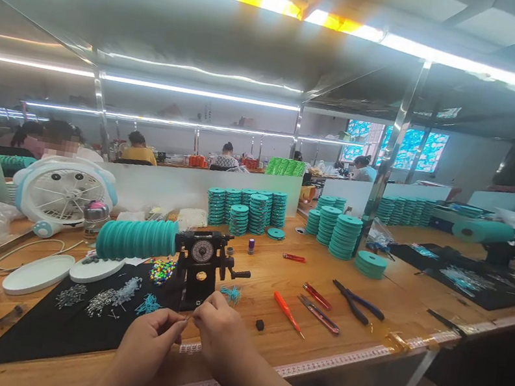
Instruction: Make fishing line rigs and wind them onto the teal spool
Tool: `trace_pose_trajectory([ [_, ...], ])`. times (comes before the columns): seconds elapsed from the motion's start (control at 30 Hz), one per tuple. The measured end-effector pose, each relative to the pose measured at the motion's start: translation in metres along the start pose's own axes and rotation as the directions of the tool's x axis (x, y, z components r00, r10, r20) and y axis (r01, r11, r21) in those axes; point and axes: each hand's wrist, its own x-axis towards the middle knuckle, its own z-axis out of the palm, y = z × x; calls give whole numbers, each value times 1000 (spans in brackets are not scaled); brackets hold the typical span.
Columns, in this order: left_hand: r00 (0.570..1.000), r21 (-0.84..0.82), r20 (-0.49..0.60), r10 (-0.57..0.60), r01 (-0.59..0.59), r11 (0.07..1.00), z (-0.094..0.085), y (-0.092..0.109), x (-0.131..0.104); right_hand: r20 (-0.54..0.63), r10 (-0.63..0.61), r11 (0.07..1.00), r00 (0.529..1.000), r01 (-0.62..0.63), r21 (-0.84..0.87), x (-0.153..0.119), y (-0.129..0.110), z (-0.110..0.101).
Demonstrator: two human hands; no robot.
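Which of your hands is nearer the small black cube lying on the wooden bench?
Right. The right hand sits just left of the small black cube, with a narrow strip of bench between them. The left hand is farther left, beyond the right hand.

Tiny thin piece [187, 320] pinched between fingertips of left hand [148, 341] and right hand [217, 334], too small to identify. Held just above the black mat's [67, 329] 3 o'clock edge; black winder [199, 269] at 12 o'clock.
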Motion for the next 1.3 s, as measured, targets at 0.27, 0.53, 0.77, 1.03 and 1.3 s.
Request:
trace_pose_trajectory([
  [0.27, 997, 73, -18, 81, -79, 994, 1, 4, -3, -19, 118, 966, 993, -110, 234, 4, -1, -2],
  [0.53, 996, 63, 0, 84, -84, 994, 0, 8, -4, 9, 61, 972, 998, -61, 229, 7, 3, -1],
  [0.77, 998, -29, 67, 4, -2, 1000, 0, 7, -2, -3, -2, 993, 1000, 2, 117, 6, 6, 5],
  [1.03, 970, -219, 212, -120, 167, 961, 1, 10, -1, -6, -245, 964, 970, 242, -113, -6, 15, 12],
  [1.3, 919, -73, 371, -131, 170, 983, -12, 18, 13, 168, -446, 871, 879, 470, -145, 3, 22, -3],
])
